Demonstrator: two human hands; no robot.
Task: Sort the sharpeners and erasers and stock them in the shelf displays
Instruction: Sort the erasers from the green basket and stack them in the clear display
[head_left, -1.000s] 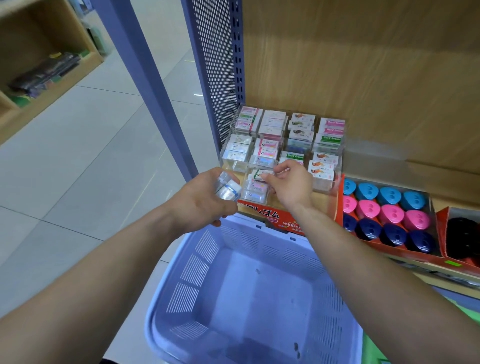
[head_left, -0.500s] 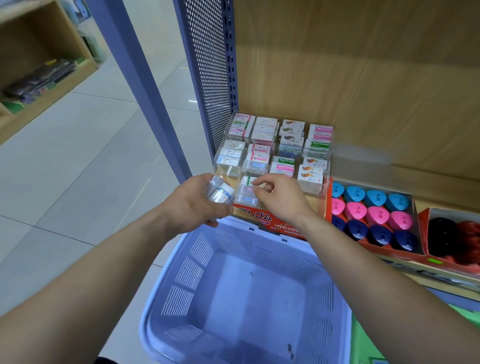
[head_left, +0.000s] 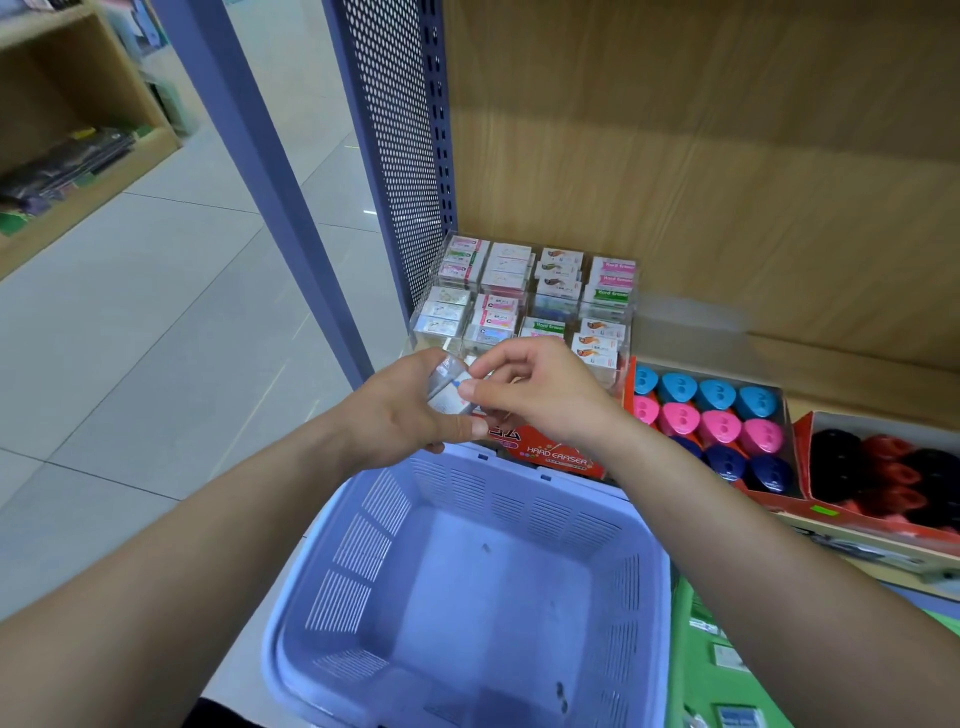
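My left hand (head_left: 402, 415) grips a small stack of wrapped erasers (head_left: 448, 387) in front of the shelf. My right hand (head_left: 535, 387) has come across to it and pinches the top eraser of that stack with thumb and forefinger. Behind the hands stands a clear tiered eraser display (head_left: 530, 296) filled with rows of boxed erasers, on a red "Hard Eraser" box (head_left: 556, 457). To the right a red tray (head_left: 789, 415) holds blue, pink and navy sharpeners (head_left: 714, 415). Another tray (head_left: 888, 483) holds black and red sharpeners.
A lilac plastic basket (head_left: 467, 587) sits below my hands with nothing visible in it. A perforated blue shelf upright (head_left: 400, 156) stands left of the display. Tiled floor lies left, with a wooden shelf unit (head_left: 67, 135) beyond. Green packaging (head_left: 722, 670) lies at lower right.
My right hand has drawn back from the front row of the eraser display and moved left to the stack in my left hand. The left hand has stayed nearly still.
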